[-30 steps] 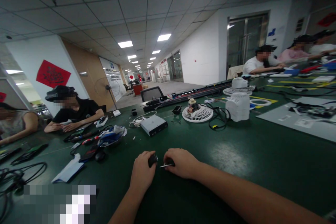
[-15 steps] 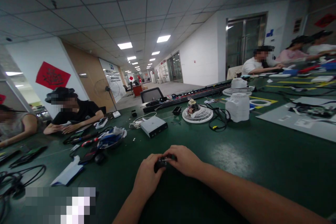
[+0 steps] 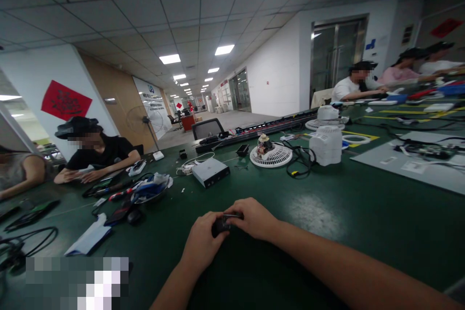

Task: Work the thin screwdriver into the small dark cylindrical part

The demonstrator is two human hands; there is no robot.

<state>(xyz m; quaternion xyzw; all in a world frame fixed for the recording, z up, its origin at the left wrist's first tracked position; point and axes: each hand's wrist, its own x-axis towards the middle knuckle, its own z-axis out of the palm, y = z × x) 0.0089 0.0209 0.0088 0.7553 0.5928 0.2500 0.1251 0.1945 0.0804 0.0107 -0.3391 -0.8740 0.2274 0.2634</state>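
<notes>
From where I stand, both bare hands meet low over the green table [image 3: 381, 237], on the person's side of the grey box [image 3: 210, 171] and well apart from it. The left hand [image 3: 203, 233] has its thumb and fingers curled closely around a small black piece [image 3: 221, 227], which sits between the two hands. The right hand [image 3: 252, 219] pinches a thin, flat part [image 3: 231, 215] at the upper edge of that piece; whether the two actually touch, I can't quite tell, as the fingers hide most of it.

To do this well, I'd say, let the left hand be the vice and the right hand do the fine work. Keep the black piece steady, line the thin part's edge up squarely, and press lightly, since a skewed push could slip or scratch. The left thumb is best kept out of the edge's path (it looks rather close to me). Resting both wrists on the tabletop would probably steady things, too.
</notes>
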